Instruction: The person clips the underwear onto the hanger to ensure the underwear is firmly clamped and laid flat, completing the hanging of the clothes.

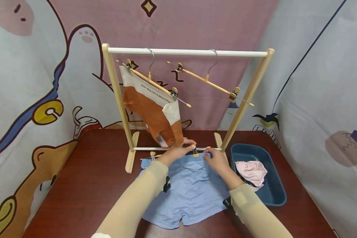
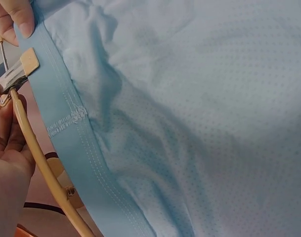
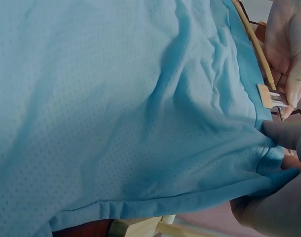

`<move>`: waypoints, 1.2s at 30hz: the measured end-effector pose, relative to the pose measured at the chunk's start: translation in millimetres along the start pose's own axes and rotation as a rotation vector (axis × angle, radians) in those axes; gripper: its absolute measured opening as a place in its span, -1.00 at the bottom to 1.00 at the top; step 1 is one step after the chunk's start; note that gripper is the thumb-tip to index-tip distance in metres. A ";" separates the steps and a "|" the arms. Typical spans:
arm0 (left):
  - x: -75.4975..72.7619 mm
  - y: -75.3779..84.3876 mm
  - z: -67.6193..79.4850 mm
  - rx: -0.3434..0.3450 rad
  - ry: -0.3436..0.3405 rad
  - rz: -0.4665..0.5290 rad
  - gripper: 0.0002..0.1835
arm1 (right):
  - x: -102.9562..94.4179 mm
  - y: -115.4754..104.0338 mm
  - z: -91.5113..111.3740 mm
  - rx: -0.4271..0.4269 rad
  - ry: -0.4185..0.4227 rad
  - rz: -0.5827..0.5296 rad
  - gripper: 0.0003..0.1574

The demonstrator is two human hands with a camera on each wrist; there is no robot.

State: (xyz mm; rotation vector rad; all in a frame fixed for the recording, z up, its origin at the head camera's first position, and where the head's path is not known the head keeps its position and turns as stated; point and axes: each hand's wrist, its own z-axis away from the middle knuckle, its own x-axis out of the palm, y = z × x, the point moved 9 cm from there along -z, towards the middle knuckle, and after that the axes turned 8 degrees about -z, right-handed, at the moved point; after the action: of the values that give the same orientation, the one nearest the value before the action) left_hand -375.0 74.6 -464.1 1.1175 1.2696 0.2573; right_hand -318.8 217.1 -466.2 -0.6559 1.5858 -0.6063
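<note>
Light blue boxer briefs [image 1: 193, 188] hang spread over the front of the table, their waistband on a wooden clip hanger [image 2: 35, 140]. My left hand [image 1: 176, 152] pinches the metal clip [image 3: 276, 98] near the right end of that hanger; the clip's wooden pad lies over the waistband. Just to the right, my right hand [image 1: 218, 162] pinches the waistband's corner between thumb and fingers, best seen in the right wrist view. A second clip [image 1: 153, 156] sits at the hanger's left end, on the waistband's other side.
A wooden rack [image 1: 116, 99] with a white top rail stands behind. From it hang orange and white briefs [image 1: 154, 105] on one hanger and a bare clip hanger [image 1: 206, 80]. At right, a dark blue basin [image 1: 275, 185] holds a pink garment [image 1: 253, 172].
</note>
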 end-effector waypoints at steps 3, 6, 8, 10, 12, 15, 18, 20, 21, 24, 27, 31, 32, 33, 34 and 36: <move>-0.1 0.1 0.3 -0.009 -0.004 -0.004 -0.74 | -0.6 -1.1 0.7 0.002 0.005 -0.021 -0.84; 0.6 0.5 0.6 -0.010 -0.012 -0.014 -0.74 | -0.6 -1.1 1.9 0.015 0.004 -0.048 -0.82; 0.5 0.9 0.7 -0.005 -0.013 -0.019 -0.73 | 0.5 -1.1 2.3 0.016 0.002 -0.063 -0.81; 0.2 1.4 1.1 -0.002 -0.012 -0.015 -0.73 | 1.0 0.0 2.7 0.025 0.007 -0.077 -0.80; -0.5 2.1 1.2 0.003 -0.009 -0.016 -0.72 | 1.6 1.1 2.9 0.036 0.015 -0.096 -0.79; -0.8 3.0 0.9 0.013 -0.010 -0.029 -0.72 | 2.5 2.3 2.8 0.053 0.028 -0.115 -0.76; -1.2 4.5 0.3 0.029 -0.012 -0.040 -0.71 | 3.4 2.2 2.3 0.056 0.037 -0.126 -0.74; -1.4 4.5 0.2 0.029 -0.015 -0.042 -0.71 | 3.5 2.0 2.1 0.052 0.040 -0.136 -0.74; -1.5 4.2 0.2 0.025 -0.019 -0.040 -0.72 | 3.2 2.0 2.1 0.052 0.041 -0.144 -0.74; -0.6 2.6 0.8 0.003 -0.029 -0.034 -0.71 | 0.7 3.3 2.4 0.054 0.045 -0.156 -0.74; 0.1 1.6 1.7 -0.014 -0.036 -0.026 -0.70 | -2.3 6.1 2.1 0.060 0.036 -0.158 -0.74; 0.6 -1.6 3.4 -0.040 -0.040 -0.010 -0.70 | -6.1 10.2 0.7 0.057 0.000 -0.158 -0.73; 0.8 -3.4 3.9 -0.055 -0.043 0.001 -0.70 | -7.3 11.3 0.2 0.052 -0.008 -0.157 -0.72; 1.0 -5.3 4.4 -0.071 -0.043 0.010 -0.70 | -9.0 12.7 -0.3 0.054 -0.011 -0.160 -0.70; 1.0 -7.1 5.0 -0.085 -0.043 0.021 -0.69 | -11.2 13.6 -0.5 0.052 -0.011 -0.162 -0.69; 1.5 -10.3 5.5 -0.111 -0.042 0.047 -0.69 | -16.3 16.2 -0.8 0.061 -0.001 -0.151 -0.69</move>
State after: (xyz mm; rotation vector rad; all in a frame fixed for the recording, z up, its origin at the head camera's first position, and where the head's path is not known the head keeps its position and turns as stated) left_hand -374.0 67.8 -473.6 1.0538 1.1783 0.3338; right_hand -319.4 240.1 -466.4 -0.7349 1.5193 -0.7629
